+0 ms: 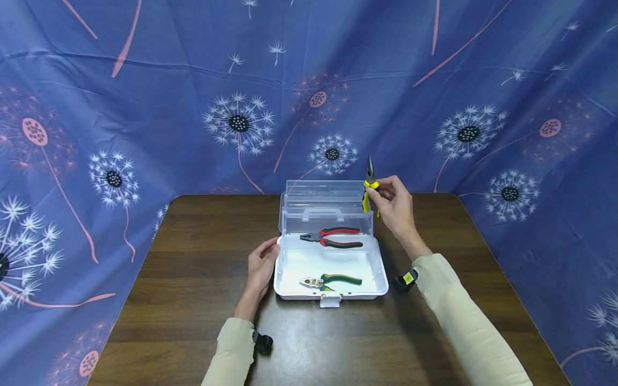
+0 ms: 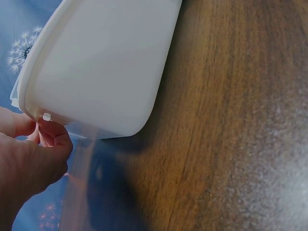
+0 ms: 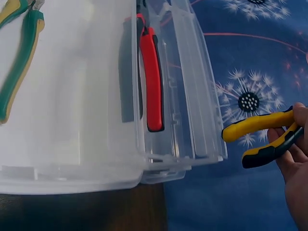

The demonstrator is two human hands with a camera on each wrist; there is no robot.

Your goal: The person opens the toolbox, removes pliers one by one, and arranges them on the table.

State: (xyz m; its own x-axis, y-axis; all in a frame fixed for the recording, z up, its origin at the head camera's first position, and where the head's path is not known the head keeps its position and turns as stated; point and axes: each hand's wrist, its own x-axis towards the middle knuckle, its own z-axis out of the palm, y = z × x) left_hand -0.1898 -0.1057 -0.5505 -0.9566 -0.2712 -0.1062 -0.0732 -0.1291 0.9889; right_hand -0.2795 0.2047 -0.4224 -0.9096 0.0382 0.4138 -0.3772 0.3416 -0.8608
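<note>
A person's right hand (image 1: 396, 206) grasps a pair of yellow-and-black long-nose pliers (image 1: 370, 184), nose up, above the back right corner of an open white box (image 1: 293, 268) on a wooden table (image 1: 203, 268). The left hand (image 1: 262, 266) pinches the box's rim toward the back of its left side, thumb and finger meeting at the edge.

Clear plastic tiers (image 1: 299, 225) rise along the back of the box, just beside the yellow handles. Their see-through front wall stands between the red-and-black pliers (image 1: 333, 243), lying in the clear section, and the white floor in front. There, green-handled pliers (image 1: 341, 279) lie near the front wall, which partly hides the lower handle. A latch (image 1: 330, 302) hangs open at the front. Behind the table, a blue cloth (image 1: 169, 161) printed with dandelions fills the background. Pale sleeves cover both forearms, a small dark camera at each wrist.

The count: three pliers, one in the hand and two in the box; one box; one front latch; two hands; two wrist cameras.
</note>
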